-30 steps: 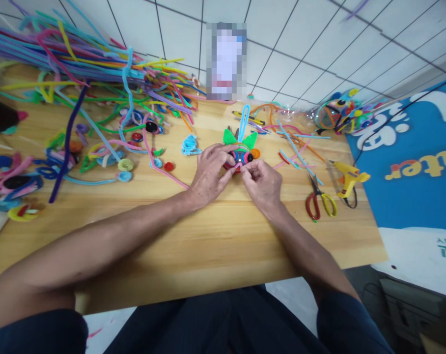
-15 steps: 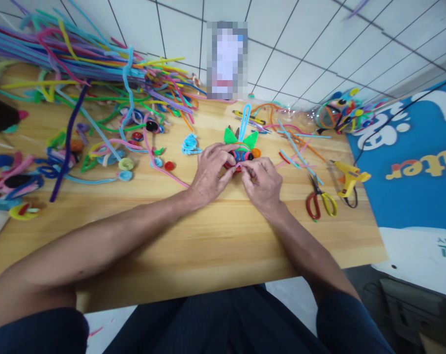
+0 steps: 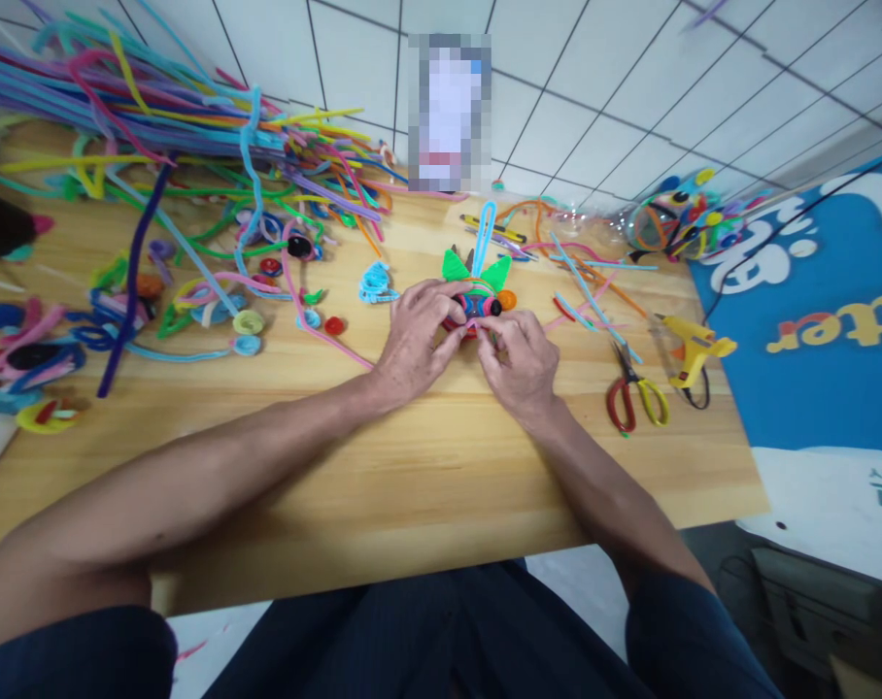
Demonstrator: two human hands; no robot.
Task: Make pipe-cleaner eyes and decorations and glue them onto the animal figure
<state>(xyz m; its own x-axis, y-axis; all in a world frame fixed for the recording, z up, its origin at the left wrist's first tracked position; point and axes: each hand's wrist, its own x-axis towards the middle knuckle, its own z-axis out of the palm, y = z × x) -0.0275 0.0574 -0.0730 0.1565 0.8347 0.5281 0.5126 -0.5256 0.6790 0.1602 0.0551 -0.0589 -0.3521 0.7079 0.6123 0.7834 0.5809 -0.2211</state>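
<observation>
- Single head-worn camera above the person's lap (image 3: 383, 636), facing forward and down.
- Left hand (image 3: 421, 335) and right hand (image 3: 520, 361) sit mid-view, fairly close.
- Worktop (image 3: 339, 485) beneath; tiled wall (image 3: 572, 97) far.

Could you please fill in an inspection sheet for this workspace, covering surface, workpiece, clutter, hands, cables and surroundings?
Surface: pale wooden table.
Workpiece: craft figure with pointed green ears; lower part hidden by fingers.
Clutter: pipe cleaners heaped at the far left, with coiled pieces nearer; scissors and yellow glue gun lie at the right.
Hands: left hand grips the figure's left side; right hand has its fingertips at the near edge, grip unclear.
Cables: black cable crosses the blue sign towards the glue gun; connection unclear.
Surroundings: white tiled wall behind, blue sign at the right; co-workers, nothing seen.
</observation>
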